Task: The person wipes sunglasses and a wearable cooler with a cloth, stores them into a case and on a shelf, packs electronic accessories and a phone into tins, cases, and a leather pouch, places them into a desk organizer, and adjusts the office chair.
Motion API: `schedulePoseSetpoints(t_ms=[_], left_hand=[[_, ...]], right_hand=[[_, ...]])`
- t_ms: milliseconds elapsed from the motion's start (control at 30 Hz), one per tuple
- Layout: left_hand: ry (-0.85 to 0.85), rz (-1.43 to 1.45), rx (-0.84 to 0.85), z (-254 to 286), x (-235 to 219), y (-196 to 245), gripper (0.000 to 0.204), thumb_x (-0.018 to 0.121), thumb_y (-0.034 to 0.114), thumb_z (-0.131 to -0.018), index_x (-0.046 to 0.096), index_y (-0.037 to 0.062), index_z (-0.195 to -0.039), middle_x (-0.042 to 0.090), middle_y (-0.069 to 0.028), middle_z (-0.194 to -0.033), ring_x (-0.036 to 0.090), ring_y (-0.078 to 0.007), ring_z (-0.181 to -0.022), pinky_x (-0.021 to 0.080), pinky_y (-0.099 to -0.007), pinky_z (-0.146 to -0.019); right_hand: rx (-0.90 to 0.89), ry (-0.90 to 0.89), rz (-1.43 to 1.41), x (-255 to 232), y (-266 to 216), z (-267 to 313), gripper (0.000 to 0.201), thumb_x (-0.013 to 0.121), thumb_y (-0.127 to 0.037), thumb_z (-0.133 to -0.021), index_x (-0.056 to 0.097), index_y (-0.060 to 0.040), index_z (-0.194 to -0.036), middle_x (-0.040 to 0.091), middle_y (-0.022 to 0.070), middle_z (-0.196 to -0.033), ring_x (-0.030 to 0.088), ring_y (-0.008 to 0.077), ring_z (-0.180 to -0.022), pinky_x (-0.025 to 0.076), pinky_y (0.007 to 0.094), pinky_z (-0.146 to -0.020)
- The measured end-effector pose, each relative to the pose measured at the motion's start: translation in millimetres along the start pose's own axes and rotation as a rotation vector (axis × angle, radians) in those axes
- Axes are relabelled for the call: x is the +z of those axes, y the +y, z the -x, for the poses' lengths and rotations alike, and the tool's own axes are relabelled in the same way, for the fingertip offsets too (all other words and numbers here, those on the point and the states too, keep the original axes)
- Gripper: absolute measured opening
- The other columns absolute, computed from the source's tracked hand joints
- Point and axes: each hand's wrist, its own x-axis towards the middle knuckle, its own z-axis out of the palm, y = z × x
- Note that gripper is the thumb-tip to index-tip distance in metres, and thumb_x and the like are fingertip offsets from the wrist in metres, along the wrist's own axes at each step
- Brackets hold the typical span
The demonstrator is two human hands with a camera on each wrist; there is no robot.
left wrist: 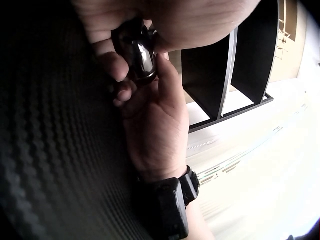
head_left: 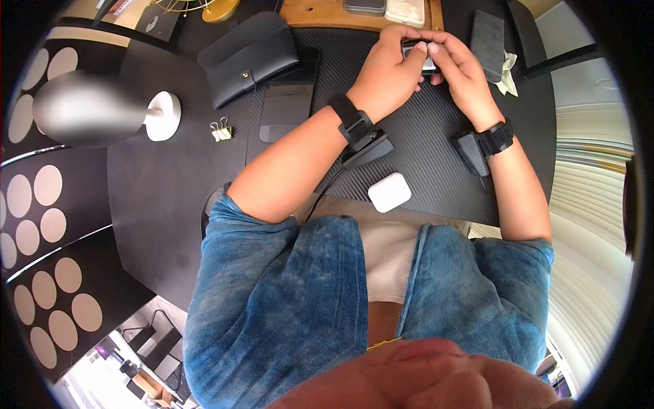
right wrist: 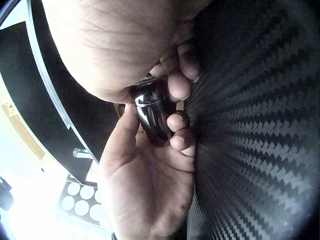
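The glossy gadget [right wrist: 150, 112] is held over the tabletop [head_left: 436, 129], around 1 o'clock in the head view, with the fingers of the left hand [head_left: 388, 68] and right hand [head_left: 470, 78] curled round it. Its smooth, rounded side could slip if either pinch eased or the two pushed unevenly, dropping it. The right-wrist view shows a seam that the head view hides; only the head view shows the white case [head_left: 390, 192], between 6 and 7 o'clock from it, and the wallet [head_left: 252, 58] at 9.

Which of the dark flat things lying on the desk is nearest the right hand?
The dark grey slab beside the crumpled pale tissue, close by the right hand; the black pouch and the dark panel near it both lie farther off, leftward.
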Motion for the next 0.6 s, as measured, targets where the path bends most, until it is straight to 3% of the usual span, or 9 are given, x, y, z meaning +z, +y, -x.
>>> schedulePoseSetpoints(t_ms=[600], left_hand=[[-0.025, -0.011, -0.027, -1.4, -0.3, -0.8, 0.035, 0.054, 0.020, -0.098, 0.045, -0.0062, -0.120, 0.063, -0.0157, -0.091, 0.066, -0.0181, -0.071, 0.056, -0.0297, -0.058]], right_hand=[[-0.021, -0.002, 0.001, -0.4, 3.3, -0.5, 0.034, 0.053, -0.027, -0.102, 0.058, -0.0065, -0.128, 0.066, -0.0009, -0.103, 0.054, 0.0039, -0.074, 0.046, 0.0191, -0.064]])
